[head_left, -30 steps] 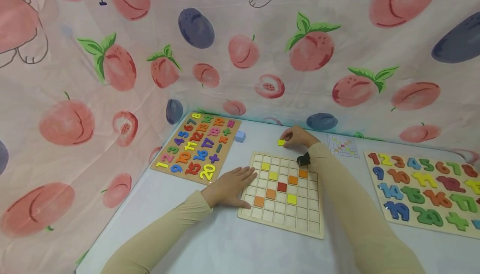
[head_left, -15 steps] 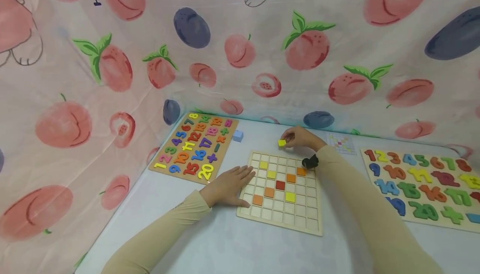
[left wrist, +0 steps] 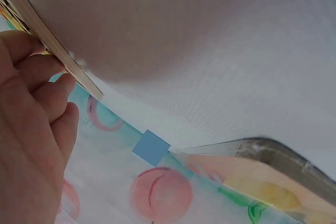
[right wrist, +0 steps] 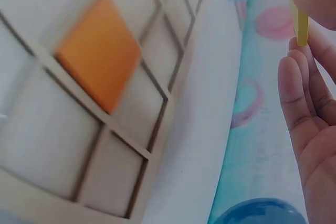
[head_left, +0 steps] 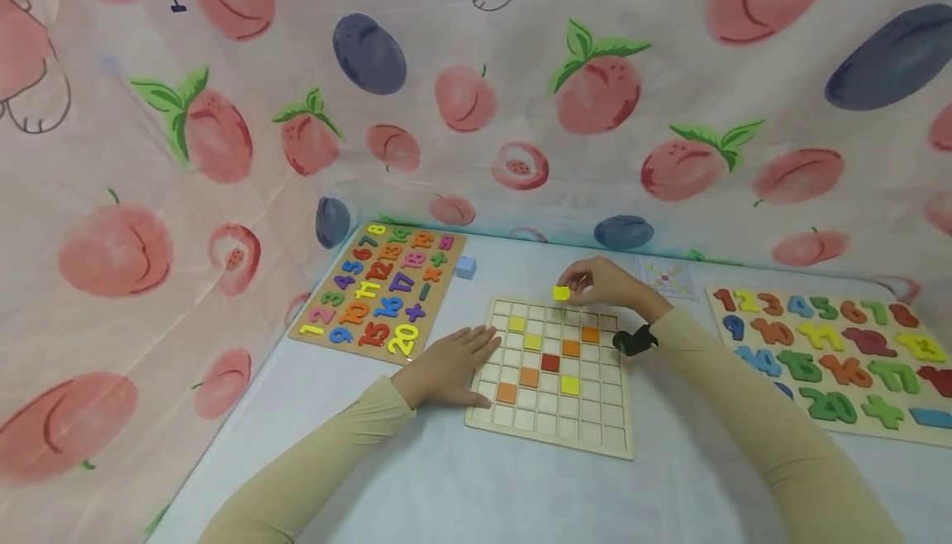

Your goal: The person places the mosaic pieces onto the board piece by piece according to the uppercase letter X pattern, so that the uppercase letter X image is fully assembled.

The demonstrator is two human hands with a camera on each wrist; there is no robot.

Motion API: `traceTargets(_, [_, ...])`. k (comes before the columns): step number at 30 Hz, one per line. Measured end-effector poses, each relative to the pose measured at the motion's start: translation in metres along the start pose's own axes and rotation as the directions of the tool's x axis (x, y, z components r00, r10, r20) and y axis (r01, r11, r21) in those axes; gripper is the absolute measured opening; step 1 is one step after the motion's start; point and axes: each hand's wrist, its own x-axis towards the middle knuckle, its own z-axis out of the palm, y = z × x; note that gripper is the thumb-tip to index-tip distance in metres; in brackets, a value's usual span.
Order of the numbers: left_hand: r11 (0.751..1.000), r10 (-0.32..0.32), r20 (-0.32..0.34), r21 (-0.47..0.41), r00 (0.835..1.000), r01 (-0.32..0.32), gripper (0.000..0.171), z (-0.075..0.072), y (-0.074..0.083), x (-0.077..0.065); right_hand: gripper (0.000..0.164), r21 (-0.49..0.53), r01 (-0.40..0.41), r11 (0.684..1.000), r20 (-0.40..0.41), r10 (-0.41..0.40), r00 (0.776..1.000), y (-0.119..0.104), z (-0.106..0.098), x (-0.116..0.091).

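Observation:
My right hand (head_left: pixel 606 283) pinches a thin yellow square tile (head_left: pixel 561 293) between thumb and fingers, right at the back edge of a wooden grid board (head_left: pixel 546 426). In the right wrist view the tile (right wrist: pixel 300 22) is seen nearly edge-on. A red tile (head_left: pixel 550 362) lies near the board's middle, with several orange tiles (head_left: pixel 570 349) and yellow tiles (head_left: pixel 569 384) in diagonal lines around it. My left hand (head_left: pixel 449 366) rests at the board's left edge, fingers extended over the rim and thumb near the front corner. The left wrist view shows its fingers against the board's side (left wrist: pixel 58 51).
A board of coloured numbers (head_left: pixel 355 315) lies at the left, with a light blue block (head_left: pixel 465 267) beside it. A printed grid card (head_left: pixel 666 278) lies behind the right forearm. Another number board (head_left: pixel 846 372) is at the right. A patterned cloth (head_left: pixel 446 81) hangs behind the table.
My right hand has brought the yellow tile from behind the board to its back edge, and the tile now shows more of its flat face. The left hand has stayed on the board.

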Motion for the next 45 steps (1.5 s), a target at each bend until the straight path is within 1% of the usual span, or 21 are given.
traceTargets(4, [1.0,0.004,-0.003,0.005,1.0,-0.004,0.1,0.0,0.001,0.001,0.023,-0.01,0.023,1.0,0.0,-0.023,1.0,-0.008,0.006,-0.019])
traceTargets(8, [1.0,0.004,-0.006,-0.004,1.0,-0.004,0.101,0.0,0.001,0.001,0.024,0.001,0.034,0.999,0.02,-0.034,0.999,-0.018,0.012,-0.04])
traceTargets(15, [1.0,0.009,-0.013,-0.012,1.0,-0.009,0.1,0.0,-0.001,0.003,0.024,0.018,0.076,0.997,0.047,-0.077,0.996,-0.025,0.024,-0.073])
traceTargets(19, [1.0,0.006,-0.012,-0.021,1.0,-0.006,0.1,0.0,-0.002,0.003,0.025,0.029,0.07,0.997,0.081,-0.072,0.994,-0.025,0.033,-0.084])
traceTargets(22, [1.0,0.004,-0.012,-0.028,1.0,-0.005,0.1,-0.001,-0.002,0.003,0.025,0.026,0.048,0.999,0.109,-0.05,0.993,-0.023,0.041,-0.092])
traceTargets(26, [1.0,0.004,-0.008,-0.019,1.0,-0.004,0.1,0.0,-0.001,0.004,0.024,0.016,0.031,0.999,0.144,-0.033,0.989,-0.018,0.05,-0.101])
traceTargets(30, [1.0,0.007,-0.007,-0.014,1.0,-0.007,0.101,0.0,-0.001,0.003,0.024,0.01,0.035,0.999,0.182,-0.036,0.983,-0.015,0.056,-0.107])
traceTargets(36, [1.0,0.007,-0.006,-0.008,1.0,-0.007,0.1,0.001,-0.001,0.004,0.024,0.012,0.02,1.0,0.223,-0.022,0.975,-0.013,0.06,-0.111])
traceTargets(45, [1.0,0.01,-0.002,-0.01,1.0,-0.01,0.101,0.001,-0.001,0.004,0.028,-0.004,-0.041,0.999,0.248,0.041,0.968,-0.013,0.063,-0.112])
